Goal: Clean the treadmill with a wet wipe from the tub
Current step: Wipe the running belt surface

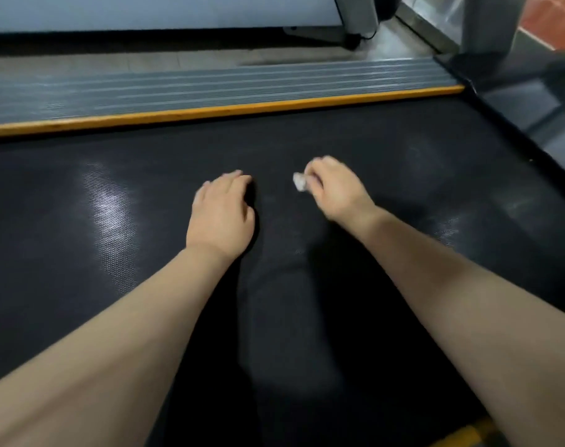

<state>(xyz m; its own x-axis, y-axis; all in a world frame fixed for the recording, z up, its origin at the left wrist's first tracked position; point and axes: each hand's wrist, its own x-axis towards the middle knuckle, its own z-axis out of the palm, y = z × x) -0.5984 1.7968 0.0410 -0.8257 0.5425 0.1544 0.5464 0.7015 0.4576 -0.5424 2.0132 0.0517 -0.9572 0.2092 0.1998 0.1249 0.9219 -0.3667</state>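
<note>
The treadmill's black belt (371, 150) fills most of the view, with shiny patches on its textured surface. My right hand (334, 188) grips a small crumpled white wet wipe (299, 181) and holds it down near the belt's middle. My left hand (221, 211) lies just to the left of it, its fingers loosely bent and holding nothing, low over the belt. The tub is not in view.
A yellow strip (210, 111) borders the belt's far side, with a grey ribbed side rail (210, 88) beyond it. Another machine's grey base (339, 30) stands on the floor behind. A grey upright post (487, 24) rises at the top right.
</note>
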